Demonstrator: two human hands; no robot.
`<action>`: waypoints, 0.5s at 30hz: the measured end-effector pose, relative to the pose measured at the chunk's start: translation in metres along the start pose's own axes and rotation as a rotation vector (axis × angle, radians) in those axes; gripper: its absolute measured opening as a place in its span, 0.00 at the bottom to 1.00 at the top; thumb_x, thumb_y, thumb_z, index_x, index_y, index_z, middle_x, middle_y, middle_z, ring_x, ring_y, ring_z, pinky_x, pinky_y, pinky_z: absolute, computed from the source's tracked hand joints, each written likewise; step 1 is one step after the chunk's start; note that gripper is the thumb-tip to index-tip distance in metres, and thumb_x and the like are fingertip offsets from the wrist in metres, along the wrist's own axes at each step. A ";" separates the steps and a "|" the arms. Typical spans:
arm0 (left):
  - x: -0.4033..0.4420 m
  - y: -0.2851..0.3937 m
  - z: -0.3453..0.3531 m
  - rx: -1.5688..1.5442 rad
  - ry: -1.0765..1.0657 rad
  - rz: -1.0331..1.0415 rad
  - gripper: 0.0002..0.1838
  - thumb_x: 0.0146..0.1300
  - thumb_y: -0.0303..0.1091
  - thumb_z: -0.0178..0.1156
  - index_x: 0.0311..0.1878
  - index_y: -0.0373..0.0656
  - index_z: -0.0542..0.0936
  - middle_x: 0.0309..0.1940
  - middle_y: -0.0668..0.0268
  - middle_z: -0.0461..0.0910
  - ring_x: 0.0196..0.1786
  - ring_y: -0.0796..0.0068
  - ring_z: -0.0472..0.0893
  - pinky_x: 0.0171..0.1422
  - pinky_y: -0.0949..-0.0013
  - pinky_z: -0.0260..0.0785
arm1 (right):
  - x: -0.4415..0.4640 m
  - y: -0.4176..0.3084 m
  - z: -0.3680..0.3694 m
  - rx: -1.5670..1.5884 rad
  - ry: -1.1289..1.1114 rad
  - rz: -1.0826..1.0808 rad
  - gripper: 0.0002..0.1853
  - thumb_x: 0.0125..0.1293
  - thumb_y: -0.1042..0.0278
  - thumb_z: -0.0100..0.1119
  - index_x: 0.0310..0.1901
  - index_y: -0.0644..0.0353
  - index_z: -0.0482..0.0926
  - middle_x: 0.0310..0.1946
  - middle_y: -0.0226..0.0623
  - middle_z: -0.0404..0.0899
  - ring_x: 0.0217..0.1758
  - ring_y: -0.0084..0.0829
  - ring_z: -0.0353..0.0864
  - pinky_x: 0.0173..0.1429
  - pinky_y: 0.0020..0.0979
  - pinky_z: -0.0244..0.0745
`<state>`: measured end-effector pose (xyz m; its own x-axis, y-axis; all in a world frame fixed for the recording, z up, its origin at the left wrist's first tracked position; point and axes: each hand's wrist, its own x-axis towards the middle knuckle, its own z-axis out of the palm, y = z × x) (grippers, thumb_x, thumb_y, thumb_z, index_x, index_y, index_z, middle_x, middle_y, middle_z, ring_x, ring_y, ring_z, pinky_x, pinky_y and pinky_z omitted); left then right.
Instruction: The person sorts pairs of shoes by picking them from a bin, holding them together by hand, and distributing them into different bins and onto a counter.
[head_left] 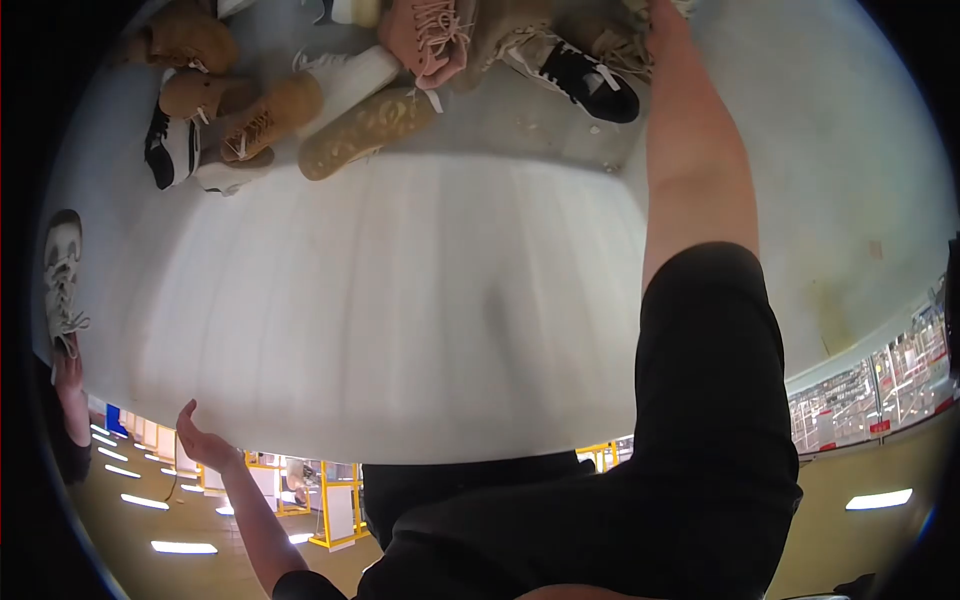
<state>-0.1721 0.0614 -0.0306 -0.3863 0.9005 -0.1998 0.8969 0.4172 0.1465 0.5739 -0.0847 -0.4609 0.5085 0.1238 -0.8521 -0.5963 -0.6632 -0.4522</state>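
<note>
My left hand [207,443] is raised by the near edge of the pale work surface [400,300], fingers apart and nothing in them. My right arm stretches far across that surface. My right hand [664,18] is at the top edge, mostly cut off, close to a pale shoe [685,7]; its fingers are hidden. Nearest to it on the left lie a black sneaker with white trim [590,85] and a beige lace-up shoe [525,45]. A pink lace-up shoe [425,40] lies farther left, above a shoe showing its tan sole [370,132].
Several brown shoes [275,115] are heaped at the upper left, with a black-and-white sneaker [170,150]. At the left edge another person's hand [70,375] holds a grey-white sneaker [63,270]. Yellow-framed racks [338,505] stand beyond the surface.
</note>
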 end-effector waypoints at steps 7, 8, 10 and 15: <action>0.004 -0.007 -0.005 0.100 -0.032 0.105 0.17 0.76 0.38 0.51 0.45 0.38 0.87 0.45 0.63 0.84 0.51 0.66 0.82 0.59 0.63 0.74 | -0.100 -0.014 0.024 0.066 0.022 -0.193 0.25 0.71 0.59 0.62 0.67 0.55 0.73 0.67 0.41 0.69 0.71 0.40 0.67 0.72 0.38 0.66; 0.007 -0.010 -0.006 0.033 -0.047 0.078 0.17 0.76 0.38 0.52 0.45 0.38 0.87 0.45 0.63 0.85 0.51 0.66 0.82 0.60 0.62 0.73 | -0.130 -0.003 0.032 0.099 0.003 -0.428 0.16 0.69 0.64 0.63 0.55 0.61 0.82 0.52 0.40 0.84 0.58 0.34 0.81 0.65 0.33 0.73; 0.011 -0.020 -0.008 0.004 -0.055 0.181 0.16 0.74 0.39 0.55 0.44 0.37 0.87 0.44 0.61 0.86 0.51 0.65 0.82 0.63 0.62 0.71 | -0.217 -0.001 0.051 -0.185 -0.083 -0.539 0.13 0.66 0.65 0.68 0.50 0.59 0.82 0.47 0.33 0.83 0.51 0.25 0.79 0.59 0.29 0.73; 0.017 -0.018 -0.012 -0.045 -0.075 0.385 0.11 0.72 0.32 0.58 0.42 0.35 0.86 0.44 0.57 0.88 0.50 0.60 0.85 0.61 0.60 0.74 | -0.448 0.030 0.120 -0.287 -0.682 -0.731 0.10 0.63 0.73 0.64 0.47 0.56 0.81 0.48 0.40 0.84 0.50 0.41 0.85 0.55 0.39 0.79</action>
<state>-0.1975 0.0704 -0.0247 -0.0056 0.9815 -0.1916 0.9621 0.0575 0.2666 0.2537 -0.0711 -0.1247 0.1741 0.8981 -0.4038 -0.0677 -0.3981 -0.9148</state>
